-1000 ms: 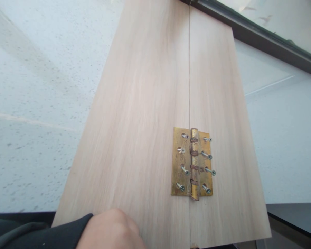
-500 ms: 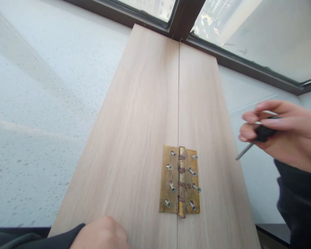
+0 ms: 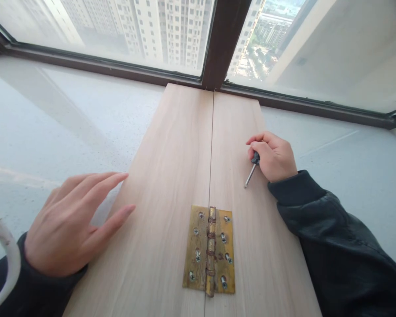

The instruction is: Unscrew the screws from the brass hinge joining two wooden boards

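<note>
A pale speckled windowsill [image 3: 69, 127] fills the view, with a dark window frame [image 3: 218, 48] running along its far edge. On the sill lie two light wooden boards [image 3: 171, 176] side by side, their long edges meeting in a thin seam that runs from the frame's upright post toward the viewer.

Across that seam, at the near end of the boards, sits a tarnished brass hinge [image 3: 209, 252] — one leaf on each board, its knuckle right over the seam, screws [image 3: 196, 231] standing in the holes of both leaves.

The left hand [image 3: 69, 220] lies to the left of the hinge, at the outer edge of the left board; its fingers are spread flat and loose, gripping nothing, the thumb resting on the wood. The right hand [image 3: 273, 156] is beyond the hinge and to its right, on the right board, fingers curled tight around the dark handle of a small screwdriver [image 3: 251, 172] — its metal shaft slants down toward the hinge, the tip well short of it. Both wrists wear dark sleeves.
</note>
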`<act>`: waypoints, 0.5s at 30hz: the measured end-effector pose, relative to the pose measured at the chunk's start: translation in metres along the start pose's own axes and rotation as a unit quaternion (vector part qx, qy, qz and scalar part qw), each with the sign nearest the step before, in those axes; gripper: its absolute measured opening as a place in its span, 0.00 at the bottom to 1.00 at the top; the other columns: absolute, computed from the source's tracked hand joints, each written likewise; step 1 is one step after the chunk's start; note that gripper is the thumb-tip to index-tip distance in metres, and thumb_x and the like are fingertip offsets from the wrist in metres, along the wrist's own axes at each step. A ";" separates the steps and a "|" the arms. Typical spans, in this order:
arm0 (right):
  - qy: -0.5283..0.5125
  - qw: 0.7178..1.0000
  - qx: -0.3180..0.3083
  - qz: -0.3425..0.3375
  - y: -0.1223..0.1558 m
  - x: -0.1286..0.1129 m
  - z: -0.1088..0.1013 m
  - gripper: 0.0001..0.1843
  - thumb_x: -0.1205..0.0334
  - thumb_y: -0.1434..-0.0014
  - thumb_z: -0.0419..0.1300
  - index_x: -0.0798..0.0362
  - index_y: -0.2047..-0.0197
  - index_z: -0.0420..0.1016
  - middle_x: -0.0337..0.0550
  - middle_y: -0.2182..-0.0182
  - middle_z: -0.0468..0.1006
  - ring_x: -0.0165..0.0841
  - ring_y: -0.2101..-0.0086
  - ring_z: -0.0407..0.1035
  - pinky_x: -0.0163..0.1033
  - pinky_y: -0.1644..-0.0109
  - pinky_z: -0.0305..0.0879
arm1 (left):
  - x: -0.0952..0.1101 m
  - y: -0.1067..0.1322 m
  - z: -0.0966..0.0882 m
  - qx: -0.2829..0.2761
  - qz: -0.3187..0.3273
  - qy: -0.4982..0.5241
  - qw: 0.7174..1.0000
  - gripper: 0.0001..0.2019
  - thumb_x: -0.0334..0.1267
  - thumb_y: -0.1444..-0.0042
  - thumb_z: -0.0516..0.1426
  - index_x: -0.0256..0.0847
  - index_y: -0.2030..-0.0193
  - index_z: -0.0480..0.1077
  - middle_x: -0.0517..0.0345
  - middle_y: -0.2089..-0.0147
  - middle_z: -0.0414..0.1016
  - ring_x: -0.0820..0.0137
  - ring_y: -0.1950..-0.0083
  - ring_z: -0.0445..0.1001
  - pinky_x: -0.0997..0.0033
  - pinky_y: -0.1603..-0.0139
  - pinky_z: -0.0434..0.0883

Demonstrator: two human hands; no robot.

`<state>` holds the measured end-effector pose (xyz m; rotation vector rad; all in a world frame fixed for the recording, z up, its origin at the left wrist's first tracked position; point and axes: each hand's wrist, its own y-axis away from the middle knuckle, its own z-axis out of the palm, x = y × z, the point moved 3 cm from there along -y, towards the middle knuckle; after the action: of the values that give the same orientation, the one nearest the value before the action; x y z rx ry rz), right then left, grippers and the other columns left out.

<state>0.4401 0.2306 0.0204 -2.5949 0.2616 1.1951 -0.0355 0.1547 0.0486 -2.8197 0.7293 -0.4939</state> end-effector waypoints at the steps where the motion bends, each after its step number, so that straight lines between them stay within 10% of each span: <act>1: 0.011 1.000 0.007 0.005 0.000 0.004 -0.005 0.18 0.47 0.12 0.73 0.55 0.43 0.82 0.42 0.55 0.82 0.34 0.62 0.79 0.39 0.56 0.85 | -0.009 0.007 0.006 -0.025 -0.032 -0.006 0.999 0.31 0.57 0.15 0.48 0.47 0.13 0.61 0.50 0.18 0.73 0.32 0.18 0.71 0.25 0.14 0.66; 8: 0.066 0.992 0.092 0.064 0.004 0.033 -0.034 0.20 0.44 0.12 0.72 0.55 0.47 0.83 0.43 0.55 0.81 0.38 0.58 0.80 0.45 0.49 0.85 | 0.014 0.038 0.031 0.011 -0.083 0.157 0.984 0.36 0.62 0.18 0.54 0.63 0.08 0.55 0.48 0.08 0.66 0.30 0.07 0.60 0.12 0.08 0.56; 15: -0.001 0.989 0.109 0.097 0.021 0.047 -0.028 0.20 0.45 0.14 0.74 0.56 0.41 0.83 0.46 0.49 0.83 0.39 0.55 0.81 0.45 0.49 0.86 | 0.026 0.037 0.017 -0.018 -0.129 0.316 0.940 0.37 0.71 0.19 0.52 0.65 0.10 0.57 0.44 0.07 0.63 0.29 0.09 0.64 0.06 0.12 0.58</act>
<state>0.4843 0.1997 -0.0019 -2.4209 0.6205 1.1567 -0.0244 0.1117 0.0300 -2.7969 0.4500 -1.4868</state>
